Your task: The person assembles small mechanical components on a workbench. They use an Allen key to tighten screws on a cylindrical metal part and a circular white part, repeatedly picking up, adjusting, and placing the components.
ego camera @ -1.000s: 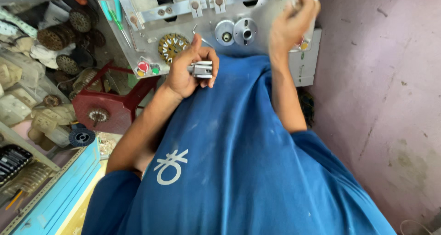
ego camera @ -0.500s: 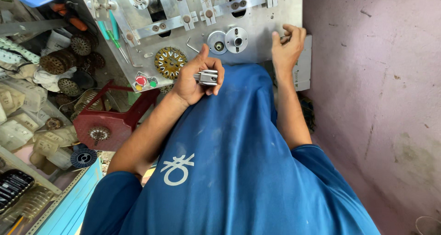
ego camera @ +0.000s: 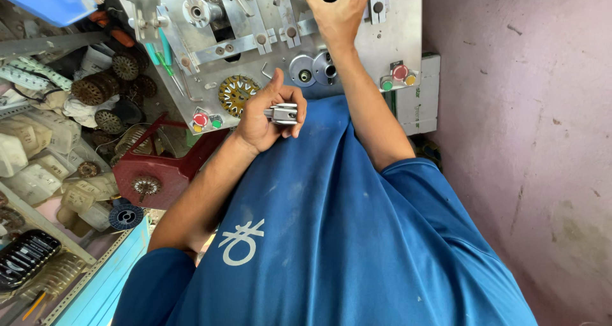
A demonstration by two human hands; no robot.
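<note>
Surroundings noted.
A red plastic stool (ego camera: 169, 166) is seen below-left of the hands; wound stator cores (ego camera: 102, 87) are stacked further left.

A red plastic stool (ego camera: 167, 173) stands on the floor at left, carrying a wound stator (ego camera: 146, 186). Left of it, a metal shelf (ego camera: 38, 221) holds pale plastic housings (ego camera: 35, 179).
</note>
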